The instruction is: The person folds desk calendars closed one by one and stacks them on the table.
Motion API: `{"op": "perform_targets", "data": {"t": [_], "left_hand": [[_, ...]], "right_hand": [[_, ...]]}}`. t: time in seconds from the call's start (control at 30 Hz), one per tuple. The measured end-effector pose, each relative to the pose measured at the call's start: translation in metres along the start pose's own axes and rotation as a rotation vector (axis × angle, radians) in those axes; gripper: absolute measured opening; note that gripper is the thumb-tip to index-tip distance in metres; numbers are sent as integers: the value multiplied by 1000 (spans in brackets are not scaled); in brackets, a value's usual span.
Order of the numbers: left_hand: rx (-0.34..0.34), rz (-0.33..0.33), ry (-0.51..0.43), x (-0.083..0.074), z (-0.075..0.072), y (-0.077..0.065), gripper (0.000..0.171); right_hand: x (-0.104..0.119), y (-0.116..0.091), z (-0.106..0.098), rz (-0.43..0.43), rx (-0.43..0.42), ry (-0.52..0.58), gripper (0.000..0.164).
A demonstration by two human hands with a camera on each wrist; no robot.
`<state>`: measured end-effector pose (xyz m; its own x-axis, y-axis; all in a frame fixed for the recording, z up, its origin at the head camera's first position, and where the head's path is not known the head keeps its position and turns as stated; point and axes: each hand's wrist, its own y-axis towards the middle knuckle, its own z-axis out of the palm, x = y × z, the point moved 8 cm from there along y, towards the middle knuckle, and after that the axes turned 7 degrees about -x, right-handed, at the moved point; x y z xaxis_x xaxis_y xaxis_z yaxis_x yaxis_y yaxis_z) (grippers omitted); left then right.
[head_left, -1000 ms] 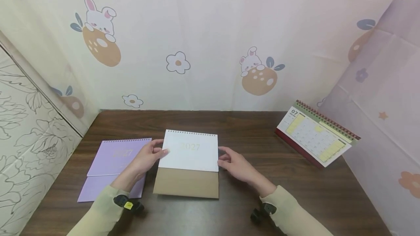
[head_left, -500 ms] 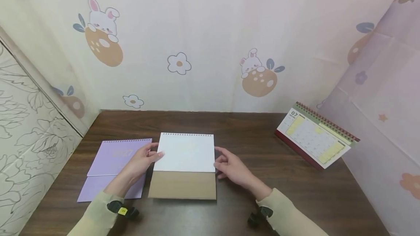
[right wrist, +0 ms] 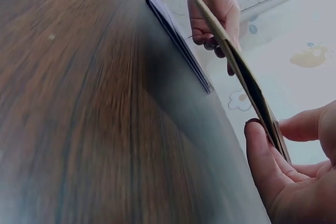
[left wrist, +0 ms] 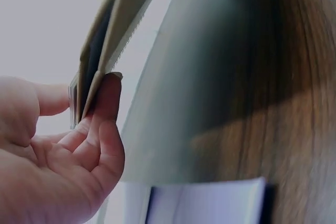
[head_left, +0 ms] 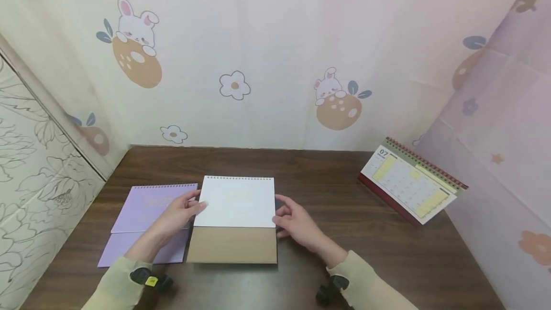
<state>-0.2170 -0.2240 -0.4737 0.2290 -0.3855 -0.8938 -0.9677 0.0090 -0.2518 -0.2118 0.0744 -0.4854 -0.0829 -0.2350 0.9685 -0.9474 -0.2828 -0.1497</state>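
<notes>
Between both hands is a white desk calendar (head_left: 238, 202) with a brown cardboard base (head_left: 233, 245) and a spiral along its top. In the wrist views it hangs above the tabletop. My left hand (head_left: 180, 210) pinches its left edge, thumb on the front and fingers behind, as the left wrist view shows. The right hand (head_left: 297, 224) pinches the opposite edge, with the thumb on one face and fingers on the other. A purple desk calendar (head_left: 133, 214) lies on the table (head_left: 336, 176) at the left, partly hidden by my left hand and forearm.
A desk calendar with a dark red base (head_left: 409, 181) is at the table's right side, its page marked 07. A patterned curtain (head_left: 271, 37) hangs behind the table, with more cloth at both sides.
Both hands have moved left together, carrying the white calendar closer to the purple one. The purple calendar and the red-based calendar keep their places.
</notes>
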Motion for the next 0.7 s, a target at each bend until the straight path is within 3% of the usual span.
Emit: {"op": "perform_targets", "data": {"t": [0.2,0.7], "left_hand": [[5,33,57,0,-9,-5,71],[28,3,213,12,-37,-16,73]], "right_hand": [[5,3,13,-2,14,15,65],[11,6,46,7,36,-7,64]]}}
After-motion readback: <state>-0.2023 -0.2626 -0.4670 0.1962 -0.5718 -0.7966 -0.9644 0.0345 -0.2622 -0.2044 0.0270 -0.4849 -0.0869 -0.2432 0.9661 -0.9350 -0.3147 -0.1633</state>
